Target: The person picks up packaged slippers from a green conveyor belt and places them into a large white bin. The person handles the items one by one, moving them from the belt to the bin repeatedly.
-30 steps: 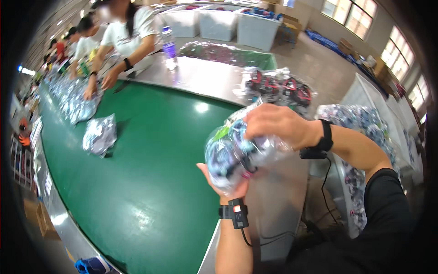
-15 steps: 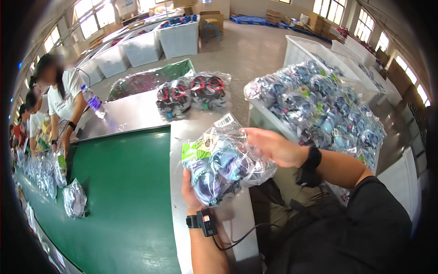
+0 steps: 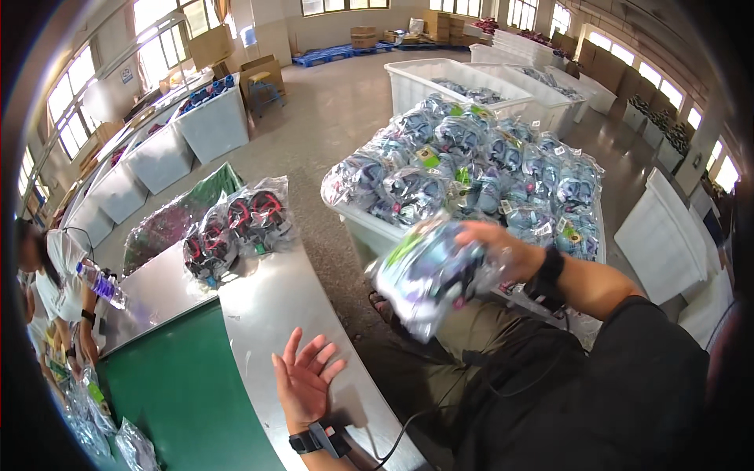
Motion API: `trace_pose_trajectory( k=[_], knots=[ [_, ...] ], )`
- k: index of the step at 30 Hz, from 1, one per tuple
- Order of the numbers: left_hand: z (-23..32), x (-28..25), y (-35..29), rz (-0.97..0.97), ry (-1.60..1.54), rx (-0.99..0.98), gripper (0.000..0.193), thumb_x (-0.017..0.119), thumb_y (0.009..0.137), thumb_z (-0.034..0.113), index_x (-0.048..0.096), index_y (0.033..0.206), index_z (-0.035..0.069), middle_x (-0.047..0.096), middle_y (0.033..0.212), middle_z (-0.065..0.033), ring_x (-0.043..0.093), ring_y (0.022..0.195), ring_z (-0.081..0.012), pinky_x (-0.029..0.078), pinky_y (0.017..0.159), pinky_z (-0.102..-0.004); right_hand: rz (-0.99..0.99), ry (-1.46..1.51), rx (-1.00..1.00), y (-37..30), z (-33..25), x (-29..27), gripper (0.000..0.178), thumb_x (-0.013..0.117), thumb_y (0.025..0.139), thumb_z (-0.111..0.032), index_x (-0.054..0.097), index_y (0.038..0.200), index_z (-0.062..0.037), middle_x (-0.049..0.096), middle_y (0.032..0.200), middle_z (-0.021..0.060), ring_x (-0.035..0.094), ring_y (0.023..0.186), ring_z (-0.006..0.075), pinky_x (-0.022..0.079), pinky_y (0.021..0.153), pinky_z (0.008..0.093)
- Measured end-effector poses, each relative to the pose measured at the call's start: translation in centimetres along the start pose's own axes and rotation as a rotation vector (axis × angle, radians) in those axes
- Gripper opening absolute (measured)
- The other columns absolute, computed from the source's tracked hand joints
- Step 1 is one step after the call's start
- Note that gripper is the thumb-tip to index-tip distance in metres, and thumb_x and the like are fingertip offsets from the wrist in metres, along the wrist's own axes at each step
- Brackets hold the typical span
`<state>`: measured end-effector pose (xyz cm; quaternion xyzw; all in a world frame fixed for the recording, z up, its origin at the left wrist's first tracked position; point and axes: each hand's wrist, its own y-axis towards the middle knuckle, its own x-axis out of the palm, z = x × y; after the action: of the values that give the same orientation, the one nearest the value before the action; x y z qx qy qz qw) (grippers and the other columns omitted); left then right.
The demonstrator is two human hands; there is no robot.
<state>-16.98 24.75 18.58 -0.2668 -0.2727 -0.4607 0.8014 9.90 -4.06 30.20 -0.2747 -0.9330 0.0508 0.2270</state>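
Observation:
A clear plastic bag of light-blue and purple shoes (image 3: 428,275), with a green label and blurred by motion, hangs over my lap. My right hand (image 3: 495,245) is closed on its upper right side. My left hand (image 3: 308,383) is off the bag, palm up with fingers spread, above the metal edge of the table (image 3: 259,314). Just beyond the bag stands a big white bin (image 3: 365,234) heaped with similar bagged shoes (image 3: 479,165).
Bagged black-and-red shoes (image 3: 255,220) lie at the table's far corner. A green conveyor belt (image 3: 184,385) runs at left, carrying bagged items (image 3: 135,449). A co-worker (image 3: 63,275) stands beside it, near a bottle (image 3: 100,282). More white bins (image 3: 212,122) line the floor.
My left hand has let go of the bag. My right hand has carried it rightward, off the table toward the heaped bin. The view has turned to the right.

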Motion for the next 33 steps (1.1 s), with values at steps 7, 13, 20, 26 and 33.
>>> trace_pose_trajectory(
  k=[7, 13, 20, 26, 33],
  knots=[
    [-0.1, 0.2, 0.3, 0.062, -0.024, 0.016, 0.068, 0.039, 0.104, 0.060, 0.044, 0.146, 0.007, 0.062, 0.122, -0.0194, 0.067, 0.107, -0.0297, 0.061, 0.089, -0.0469, 0.608, -0.008, -0.268, -4.5, -1.8, -9.1, 0.044, 0.058, 0.100, -0.035, 0.058, 0.128, -0.0016, 0.069, 0.113, 0.0130, 0.072, 0.094, 0.0255, 0.060, 0.083, 0.0399],
    [0.1, 0.3, 0.1, 0.097, -0.010, 0.024, 0.066, 0.041, 0.104, 0.058, 0.045, 0.146, 0.006, 0.063, 0.120, -0.0173, 0.068, 0.106, -0.0276, 0.060, 0.089, -0.0450, 0.802, -0.367, 0.176, -2.6, 4.5, -18.7, 0.031, 0.060, 0.100, -0.036, 0.063, 0.096, -0.0046, 0.065, 0.076, 0.0051, 0.066, 0.062, 0.0172, 0.058, 0.052, 0.0382],
    [0.2, 0.2, 0.2, 0.102, -0.020, 0.024, 0.063, 0.041, 0.106, 0.055, 0.045, 0.146, 0.006, 0.063, 0.120, -0.0166, 0.068, 0.106, -0.0267, 0.060, 0.090, -0.0446, 0.733, -0.172, 0.028, -2.1, 4.6, -18.7, 0.031, 0.061, 0.100, -0.035, 0.063, 0.095, -0.0052, 0.063, 0.076, 0.0014, 0.063, 0.059, 0.0154, 0.055, 0.050, 0.0343],
    [0.1, 0.1, 0.2, 0.095, -0.036, 0.021, 0.063, 0.042, 0.106, 0.053, 0.043, 0.146, 0.005, 0.063, 0.120, -0.0169, 0.067, 0.107, -0.0275, 0.060, 0.090, -0.0444, 0.893, -0.517, 0.101, -1.6, 4.8, -19.0, 0.039, 0.060, 0.100, -0.042, 0.058, 0.085, -0.0057, 0.052, 0.068, -0.0006, 0.056, 0.052, 0.0146, 0.042, 0.043, 0.0344],
    [0.2, 0.2, 0.2, 0.112, -0.021, 0.024, 0.062, 0.043, 0.106, 0.052, 0.044, 0.146, 0.005, 0.063, 0.119, -0.0160, 0.067, 0.106, -0.0269, 0.059, 0.090, -0.0439, 0.788, -1.343, 0.010, -3.7, 2.1, -18.9, 0.049, 0.056, 0.100, -0.048, 0.065, 0.094, 0.0000, 0.058, 0.079, 0.0103, 0.061, 0.071, 0.0216, 0.050, 0.064, 0.0354]
  ],
)
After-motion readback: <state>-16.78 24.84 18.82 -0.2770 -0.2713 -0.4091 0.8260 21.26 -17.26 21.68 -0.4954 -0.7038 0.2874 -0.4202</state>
